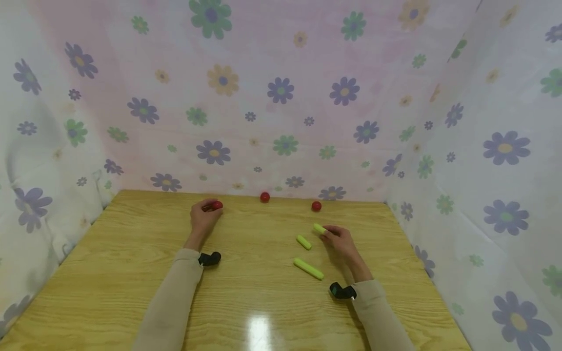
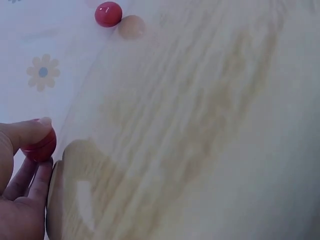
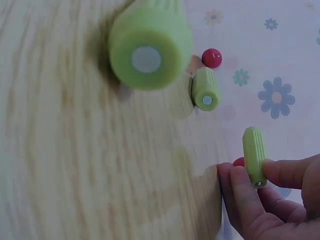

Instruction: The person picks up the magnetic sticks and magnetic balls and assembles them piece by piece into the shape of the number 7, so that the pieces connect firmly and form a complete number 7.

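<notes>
At the table's far left, my left hand (image 1: 204, 217) grips a red ball (image 1: 217, 205) between thumb and fingers. The left wrist view shows the thumb across the ball (image 2: 41, 147) and fingertips under it. My right hand (image 1: 341, 241) pinches a short yellow-green rod (image 3: 255, 156), ribbed along its side, with a small silvery disc in its end. To that hand's left lie another short yellow-green rod (image 1: 304, 242) and a longer one (image 1: 309, 269). Beyond the right hand sits a second red ball (image 1: 316, 206), partly hidden by the fingers in the right wrist view.
A third red ball (image 1: 265, 197) rests near the back edge of the wooden table (image 1: 246, 292), between the hands. Flower-printed cloth (image 1: 246, 117) hangs behind the table and along both sides. A dark wrist camera (image 1: 210, 259) sits on the left cuff, another (image 1: 342, 291) on the right.
</notes>
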`<control>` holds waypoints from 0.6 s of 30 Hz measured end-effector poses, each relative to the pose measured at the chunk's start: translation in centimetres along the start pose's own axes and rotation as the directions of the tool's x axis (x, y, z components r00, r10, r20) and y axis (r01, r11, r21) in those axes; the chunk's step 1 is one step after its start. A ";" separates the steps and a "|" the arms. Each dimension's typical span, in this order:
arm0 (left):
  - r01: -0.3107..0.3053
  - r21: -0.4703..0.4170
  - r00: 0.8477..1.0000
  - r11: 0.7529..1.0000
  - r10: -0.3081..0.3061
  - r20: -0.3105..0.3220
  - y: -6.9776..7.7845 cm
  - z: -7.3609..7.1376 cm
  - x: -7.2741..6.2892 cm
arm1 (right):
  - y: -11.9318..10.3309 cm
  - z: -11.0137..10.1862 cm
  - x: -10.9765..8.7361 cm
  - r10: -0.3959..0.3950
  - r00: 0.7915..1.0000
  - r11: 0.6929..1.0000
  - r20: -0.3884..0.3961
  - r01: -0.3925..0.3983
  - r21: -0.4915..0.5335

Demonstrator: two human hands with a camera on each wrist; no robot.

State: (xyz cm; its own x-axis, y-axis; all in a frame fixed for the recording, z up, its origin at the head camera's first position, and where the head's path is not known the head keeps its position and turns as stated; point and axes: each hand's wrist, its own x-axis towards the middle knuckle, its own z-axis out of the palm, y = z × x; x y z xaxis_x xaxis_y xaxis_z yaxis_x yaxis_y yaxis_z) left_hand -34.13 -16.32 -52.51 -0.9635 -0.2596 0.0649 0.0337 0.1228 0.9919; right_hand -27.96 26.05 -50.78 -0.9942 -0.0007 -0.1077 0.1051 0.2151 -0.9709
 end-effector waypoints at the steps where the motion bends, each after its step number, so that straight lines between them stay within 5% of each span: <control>1: 0.002 -0.006 1.000 1.000 -0.002 0.004 -0.1 -0.1 -0.1 | 0.1 0.1 0.0 0.004 1.000 1.000 0.003 -0.004 0.016; 18: -0.008 -0.066 0.995 0.998 0.014 0.097 0.1 -1.1 -1.0 | 0.2 1.1 -0.7 0.048 0.998 0.960 0.028 -0.054 0.275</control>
State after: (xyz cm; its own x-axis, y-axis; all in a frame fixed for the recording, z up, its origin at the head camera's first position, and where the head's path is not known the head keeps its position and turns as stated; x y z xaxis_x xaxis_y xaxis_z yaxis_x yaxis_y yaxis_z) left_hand -32.89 -17.07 -52.37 -0.9842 -0.1636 0.0683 0.0590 0.0609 0.9964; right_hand -27.18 25.06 -51.14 -0.9870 -0.0174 -0.1598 0.1606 -0.0616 -0.9851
